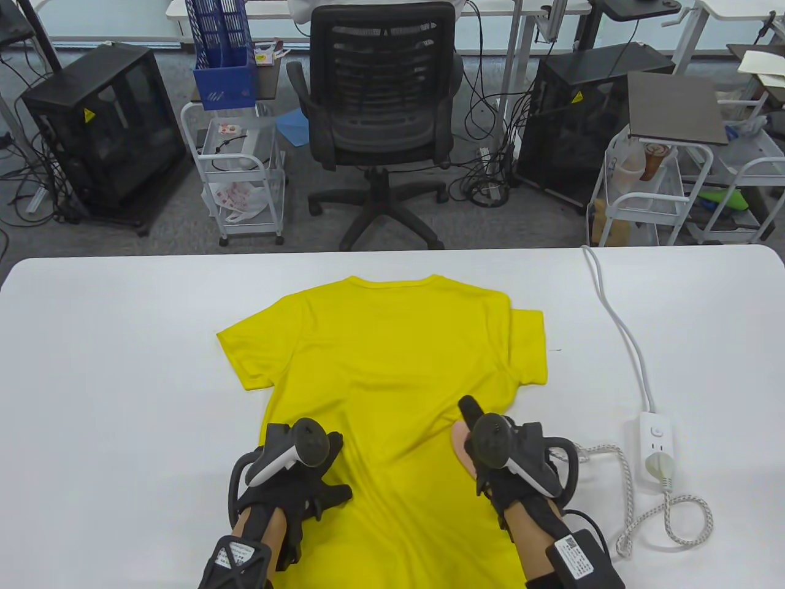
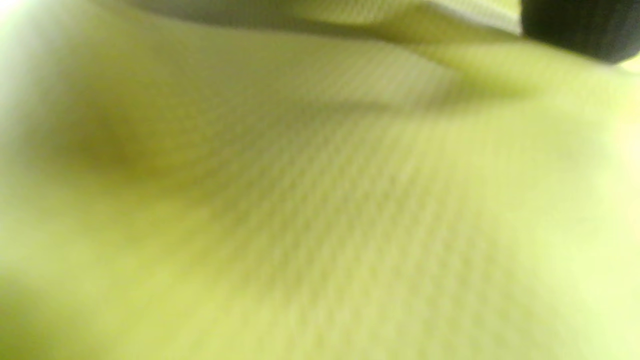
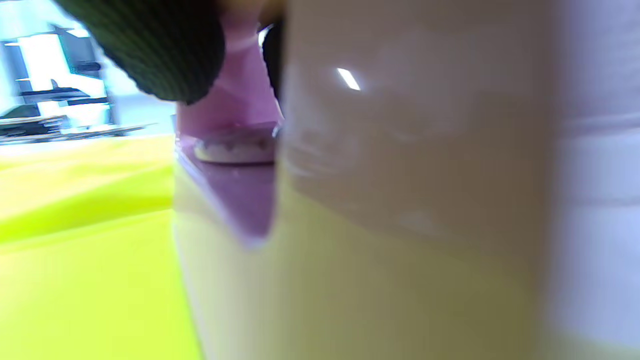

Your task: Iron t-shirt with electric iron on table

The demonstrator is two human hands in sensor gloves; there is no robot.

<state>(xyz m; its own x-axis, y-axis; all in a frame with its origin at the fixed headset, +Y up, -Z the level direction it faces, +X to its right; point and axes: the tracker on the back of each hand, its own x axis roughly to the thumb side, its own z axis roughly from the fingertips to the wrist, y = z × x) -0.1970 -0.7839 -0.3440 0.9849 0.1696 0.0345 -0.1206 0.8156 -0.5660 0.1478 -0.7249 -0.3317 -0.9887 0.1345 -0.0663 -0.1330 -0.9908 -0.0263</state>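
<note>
White table (image 1: 110,368) carries the yellow t-shirt (image 1: 386,368), spread flat at centre with its collar on the far side. My left hand (image 1: 294,472) rests flat on the lower left of the shirt, fingers spread. My right hand (image 1: 509,454) grips the pink iron (image 1: 461,443) on the shirt's right side. Its braided cord (image 1: 638,509) runs to the power strip (image 1: 656,448).

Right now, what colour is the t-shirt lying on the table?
Plain bright yellow, no print visible. The t-shirt shows best in the table view.
</note>
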